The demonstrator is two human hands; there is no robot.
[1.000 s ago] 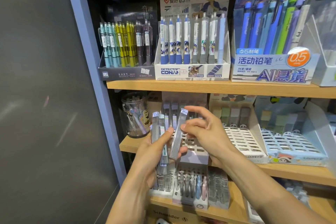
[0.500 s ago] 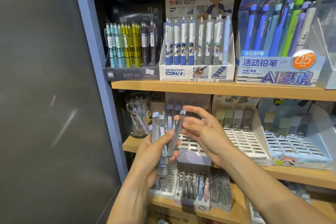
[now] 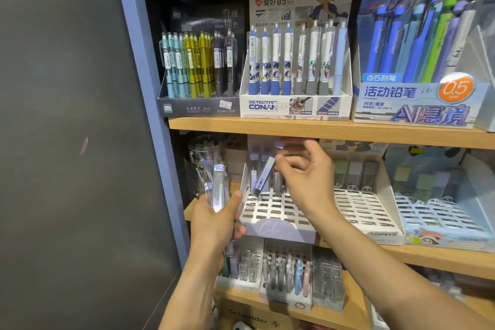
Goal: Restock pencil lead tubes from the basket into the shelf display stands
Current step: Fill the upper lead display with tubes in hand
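The right hand (image 3: 305, 177) pinches one slim clear lead tube (image 3: 263, 178) by its top, tilted, its lower end at the back rows of the white slotted display stand (image 3: 278, 211). The shelf board (image 3: 334, 128) sits close above the knuckles. The left hand (image 3: 214, 220) grips a bundle of glossy tubes (image 3: 218, 187) beside the stand's left wall

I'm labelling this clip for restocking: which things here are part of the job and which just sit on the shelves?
In the job:
- single lead tube, tilted, in the right hand
- bundle of lead tubes in the left hand
- white slotted stand

Just there:
- Conan pencil box
- dark pencil box
- clear jar
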